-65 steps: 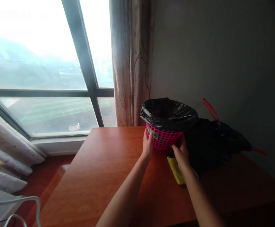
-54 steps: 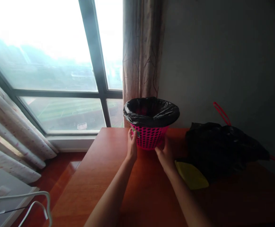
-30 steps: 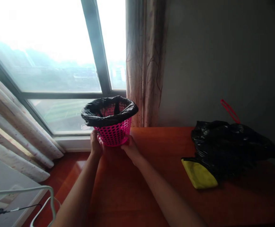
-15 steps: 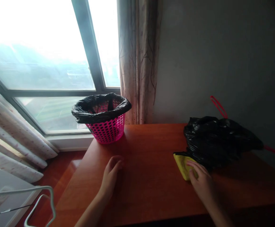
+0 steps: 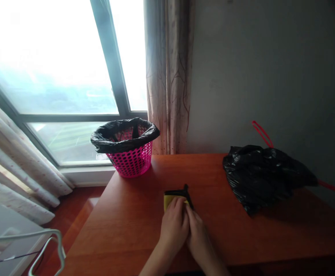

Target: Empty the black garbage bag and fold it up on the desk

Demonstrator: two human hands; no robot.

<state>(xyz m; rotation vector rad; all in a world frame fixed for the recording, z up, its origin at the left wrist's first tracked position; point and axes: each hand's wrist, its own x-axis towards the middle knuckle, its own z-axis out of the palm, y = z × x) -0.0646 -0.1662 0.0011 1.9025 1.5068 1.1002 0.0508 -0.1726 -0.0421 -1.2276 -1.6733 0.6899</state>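
Both hands meet at the middle of the wooden table point(image 5: 127, 222). My left hand point(image 5: 174, 226) lies on a yellow cloth with a black edge point(image 5: 173, 196), fingers closed over it. My right hand point(image 5: 196, 230) presses against the left one and touches the cloth's right side, fingers together. A pink perforated basket point(image 5: 132, 163) lined with a black bag stands at the table's far left corner, apart from both hands.
A full black rubbish bag point(image 5: 263, 176) with red drawstrings lies on the table's right side by the wall. A patterned curtain point(image 5: 167, 76) hangs behind the basket beside the window. A white wire hanger point(image 5: 40, 245) shows at the lower left.
Both hands let go of the basket at the far left corner. My right hand took the yellow cloth from beside the black bag and brought it to the table's middle, where my left hand joined it.
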